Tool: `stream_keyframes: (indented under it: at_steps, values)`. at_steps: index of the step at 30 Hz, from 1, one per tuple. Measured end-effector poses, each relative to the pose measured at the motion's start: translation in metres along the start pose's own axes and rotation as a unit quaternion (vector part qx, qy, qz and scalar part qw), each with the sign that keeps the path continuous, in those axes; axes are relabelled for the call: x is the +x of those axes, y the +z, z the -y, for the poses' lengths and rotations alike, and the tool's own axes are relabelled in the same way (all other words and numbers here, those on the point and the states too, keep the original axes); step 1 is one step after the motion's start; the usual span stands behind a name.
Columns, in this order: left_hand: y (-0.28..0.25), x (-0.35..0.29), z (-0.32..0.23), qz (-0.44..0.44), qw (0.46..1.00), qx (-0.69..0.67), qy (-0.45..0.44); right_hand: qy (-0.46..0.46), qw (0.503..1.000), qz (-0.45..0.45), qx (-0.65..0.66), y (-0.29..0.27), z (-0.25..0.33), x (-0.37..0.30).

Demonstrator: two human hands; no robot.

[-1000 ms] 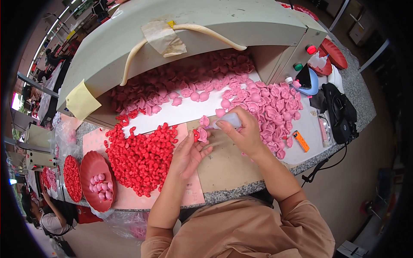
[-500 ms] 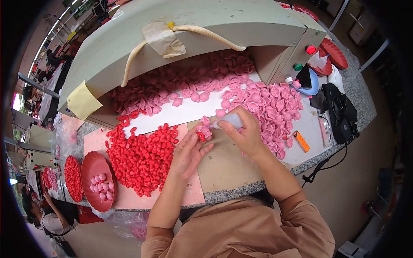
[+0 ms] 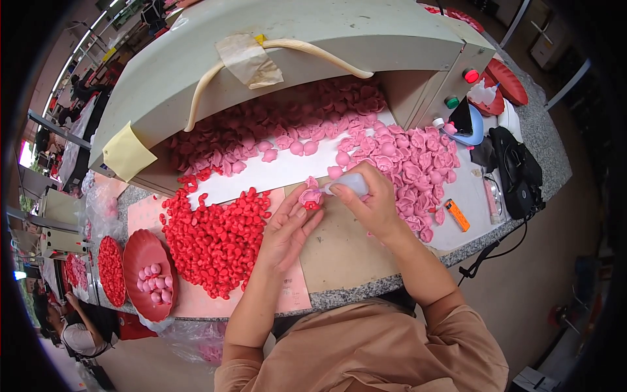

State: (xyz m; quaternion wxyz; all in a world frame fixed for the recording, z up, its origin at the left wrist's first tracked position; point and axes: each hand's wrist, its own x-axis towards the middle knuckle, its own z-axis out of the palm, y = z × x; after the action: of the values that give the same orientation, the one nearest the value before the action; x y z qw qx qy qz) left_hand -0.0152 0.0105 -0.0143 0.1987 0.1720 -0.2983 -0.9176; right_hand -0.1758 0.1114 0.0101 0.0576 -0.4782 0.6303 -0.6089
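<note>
Between the fingertips of my left hand (image 3: 285,230) is a pink petal-shaped piece (image 3: 309,195) with a small red part at its lower edge. My right hand (image 3: 373,201) is closed round a translucent squeeze bottle (image 3: 353,183), whose thin nozzle points left and meets the pink piece. A heap of small red pieces (image 3: 215,245) lies left of my left hand. Many pink petal-shaped pieces (image 3: 411,170) are piled beyond and right of my right hand.
A large grey-green hooded machine (image 3: 326,39) spans the far side, pink pieces under it. A red scalloped tray (image 3: 140,251) with pink balls sits at left. To the right are an orange lighter (image 3: 457,215), a black bag (image 3: 516,170) and a blue dish (image 3: 471,134).
The pink piece has turned slightly in my left fingers, and its red part now sits lower and further right. The bottle's nozzle now meets the piece; my right hand has hardly moved.
</note>
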Motion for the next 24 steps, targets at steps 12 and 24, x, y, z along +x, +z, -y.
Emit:
stream_keyframes:
  at_steps: [12,24]
  values:
    - [-0.0010,0.0022,0.0084,-0.034,0.987,0.140,0.074,-0.014,1.000,0.008,-0.012,0.0005,0.0015,-0.0011]
    - [-0.0052,0.0032,0.0094,-0.037,0.985,0.158,0.067,-0.027,1.000,0.003,-0.012,0.0016,0.0012,-0.0012]
